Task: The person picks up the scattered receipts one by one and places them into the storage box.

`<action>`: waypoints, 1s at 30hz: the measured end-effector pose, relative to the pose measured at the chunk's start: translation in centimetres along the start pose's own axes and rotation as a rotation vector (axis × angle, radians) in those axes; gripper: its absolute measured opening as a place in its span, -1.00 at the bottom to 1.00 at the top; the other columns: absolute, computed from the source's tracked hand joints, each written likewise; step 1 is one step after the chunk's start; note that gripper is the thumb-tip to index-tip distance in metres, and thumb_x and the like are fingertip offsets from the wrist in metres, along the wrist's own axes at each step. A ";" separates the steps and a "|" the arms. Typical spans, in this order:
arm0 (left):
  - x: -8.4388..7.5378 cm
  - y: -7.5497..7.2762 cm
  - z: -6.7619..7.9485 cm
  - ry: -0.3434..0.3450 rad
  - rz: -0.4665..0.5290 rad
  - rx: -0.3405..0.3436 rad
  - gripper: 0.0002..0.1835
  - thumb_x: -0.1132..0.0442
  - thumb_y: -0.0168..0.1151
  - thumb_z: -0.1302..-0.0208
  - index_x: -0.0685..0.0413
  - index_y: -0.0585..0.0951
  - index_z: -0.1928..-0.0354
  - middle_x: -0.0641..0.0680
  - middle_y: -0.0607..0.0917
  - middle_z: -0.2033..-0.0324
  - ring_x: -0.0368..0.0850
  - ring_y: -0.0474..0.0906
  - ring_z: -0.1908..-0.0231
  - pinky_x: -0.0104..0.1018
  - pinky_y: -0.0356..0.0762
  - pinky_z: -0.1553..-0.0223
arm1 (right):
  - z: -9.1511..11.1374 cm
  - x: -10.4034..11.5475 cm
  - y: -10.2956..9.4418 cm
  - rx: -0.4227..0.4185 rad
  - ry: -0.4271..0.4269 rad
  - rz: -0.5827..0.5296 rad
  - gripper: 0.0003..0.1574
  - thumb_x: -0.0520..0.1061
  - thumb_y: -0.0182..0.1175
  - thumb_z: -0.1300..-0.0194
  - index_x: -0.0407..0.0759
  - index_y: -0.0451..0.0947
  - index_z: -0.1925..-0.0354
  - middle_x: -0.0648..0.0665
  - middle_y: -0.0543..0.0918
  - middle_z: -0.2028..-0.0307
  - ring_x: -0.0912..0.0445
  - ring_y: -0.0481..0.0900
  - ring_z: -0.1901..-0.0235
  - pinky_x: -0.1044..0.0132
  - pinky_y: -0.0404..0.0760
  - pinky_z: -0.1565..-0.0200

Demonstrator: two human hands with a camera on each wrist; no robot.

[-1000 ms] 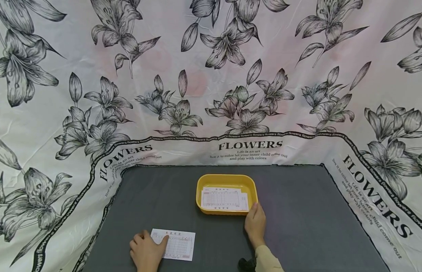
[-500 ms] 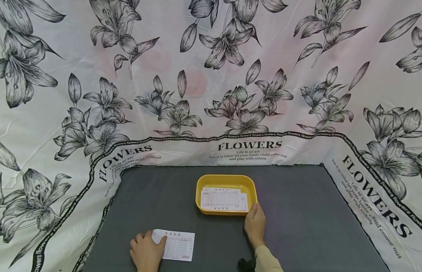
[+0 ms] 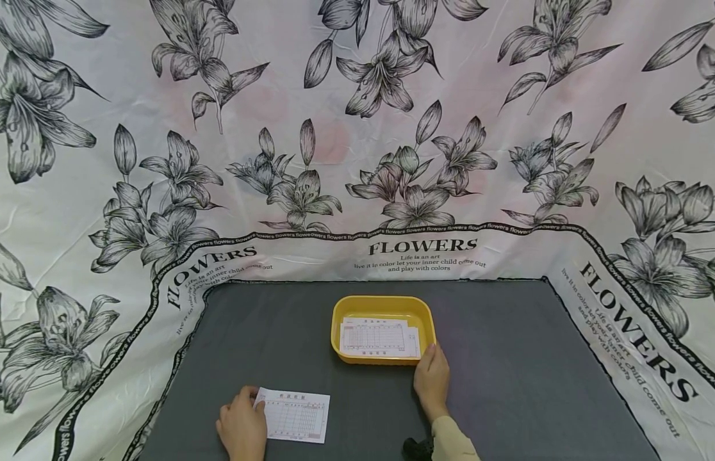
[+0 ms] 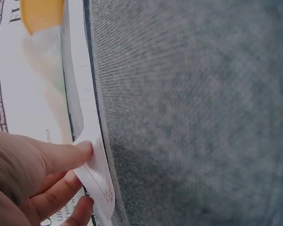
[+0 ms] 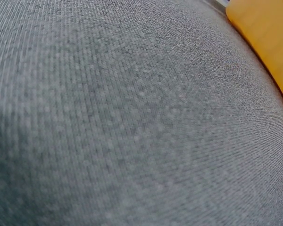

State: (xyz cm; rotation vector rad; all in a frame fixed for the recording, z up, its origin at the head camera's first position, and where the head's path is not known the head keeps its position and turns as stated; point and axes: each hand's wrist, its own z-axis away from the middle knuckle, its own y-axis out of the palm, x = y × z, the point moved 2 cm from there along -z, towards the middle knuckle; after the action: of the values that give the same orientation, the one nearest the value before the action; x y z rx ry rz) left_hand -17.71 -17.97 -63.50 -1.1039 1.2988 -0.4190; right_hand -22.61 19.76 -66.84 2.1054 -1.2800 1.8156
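A white printed paper form (image 3: 296, 415) lies at the front left of the grey table. My left hand (image 3: 241, 424) pinches its left edge; in the left wrist view the thumb (image 4: 80, 153) is on top, fingers beneath, and the pinched corner (image 4: 96, 186) is bent upward. Further back is a shallow yellow plastic tray (image 3: 383, 360) holding overlapping printed forms (image 3: 373, 337). With the thumb near its rim, my right hand (image 3: 432, 384) grips the tray's near right corner. The right wrist view catches only the yellow tray wall (image 5: 269, 42); the right hand is outside that view.
Dark grey cloth (image 3: 507, 371) covers the tabletop. Behind and along both sides runs a white sheet (image 3: 311, 262) with black flower prints and lettering. A small black object (image 3: 418, 449) shows beside the light sleeve (image 3: 452, 440) at the right wrist.
My left hand has shifted slightly left, its thumb drawing back from over the form to the left edge. The form, the tray and my right hand stay in place.
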 end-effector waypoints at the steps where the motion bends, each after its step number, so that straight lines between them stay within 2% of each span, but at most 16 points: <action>1: 0.0 0.0 0.0 0.006 0.002 -0.005 -0.71 0.44 0.44 -0.21 0.31 0.70 0.02 0.34 0.76 0.22 0.47 0.54 0.05 0.34 0.38 0.07 | 0.0 0.0 0.0 0.001 0.000 0.001 -0.43 -0.06 -0.23 -0.75 -0.51 0.55 -0.06 -0.51 0.67 0.08 -0.45 0.62 0.01 -0.39 0.53 -0.09; 9: 0.0 -0.1 -0.2 -0.005 -0.021 -0.018 -0.91 0.41 0.44 -0.26 0.31 0.80 0.23 0.36 0.80 0.22 0.47 0.49 0.06 0.37 0.36 0.03 | 0.1 0.0 0.0 0.010 0.004 -0.003 -0.43 -0.05 -0.23 -0.76 -0.50 0.55 -0.06 -0.50 0.67 0.09 -0.44 0.62 0.02 -0.39 0.53 -0.07; 12: 0.1 0.0 -0.2 0.009 -0.007 -0.033 -0.92 0.39 0.43 -0.28 0.29 0.80 0.26 0.35 0.81 0.24 0.47 0.49 0.08 0.37 0.35 0.03 | 0.0 0.1 0.0 0.003 -0.007 -0.005 -0.45 -0.07 -0.23 -0.75 -0.48 0.55 0.02 -0.49 0.66 0.13 -0.43 0.62 0.06 -0.38 0.53 -0.04; 15: 0.0 -0.2 -0.3 0.030 0.003 -0.025 -0.91 0.38 0.40 -0.30 0.29 0.80 0.25 0.33 0.82 0.25 0.47 0.51 0.09 0.37 0.36 0.04 | -0.1 0.1 0.0 -0.004 -0.019 -0.005 -0.47 -0.08 -0.22 -0.75 -0.45 0.54 0.10 -0.47 0.65 0.18 -0.41 0.62 0.10 -0.37 0.53 0.00; 19: 0.0 -0.6 -0.7 0.036 0.045 0.021 -0.88 0.35 0.41 -0.30 0.28 0.81 0.22 0.22 0.81 0.37 0.39 0.59 0.17 0.36 0.39 0.09 | -0.2 0.0 0.0 -0.010 -0.028 -0.001 -0.49 -0.08 -0.21 -0.74 -0.43 0.53 0.15 -0.44 0.64 0.22 -0.39 0.62 0.15 -0.36 0.52 0.04; 22: 0.0 -1.0 -1.3 0.040 0.101 0.050 -0.85 0.32 0.42 -0.29 0.29 0.81 0.21 0.14 0.79 0.44 0.24 0.67 0.29 0.29 0.46 0.15 | -0.3 -0.1 0.1 -0.013 -0.033 0.002 -0.49 -0.08 -0.21 -0.75 -0.42 0.52 0.17 -0.43 0.64 0.24 -0.38 0.61 0.16 -0.35 0.52 0.06; 26: -0.5 -2.2 -2.1 0.042 0.164 0.067 -0.83 0.29 0.41 -0.31 0.30 0.82 0.20 0.16 0.81 0.41 0.10 0.70 0.38 0.14 0.56 0.25 | -0.2 -0.2 0.1 -0.010 -0.024 0.008 -0.49 -0.08 -0.21 -0.74 -0.40 0.51 0.18 -0.42 0.64 0.24 -0.37 0.61 0.17 -0.34 0.51 0.07; 30: -1.2 -3.2 -2.9 0.033 0.210 0.080 -0.80 0.25 0.41 -0.34 0.27 0.82 0.17 0.15 0.82 0.39 0.01 0.68 0.41 -0.02 0.54 0.32 | -0.2 -0.2 0.2 -0.007 -0.015 0.014 -0.49 -0.07 -0.21 -0.74 -0.38 0.50 0.21 -0.40 0.63 0.27 -0.33 0.60 0.21 -0.31 0.51 0.10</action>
State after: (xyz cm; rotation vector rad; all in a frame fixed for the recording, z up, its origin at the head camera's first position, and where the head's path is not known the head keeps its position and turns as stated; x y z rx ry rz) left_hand -19.68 -19.68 -59.87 -0.8866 1.3992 -0.3308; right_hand -22.88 19.87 -67.01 2.1157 -1.3065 1.8011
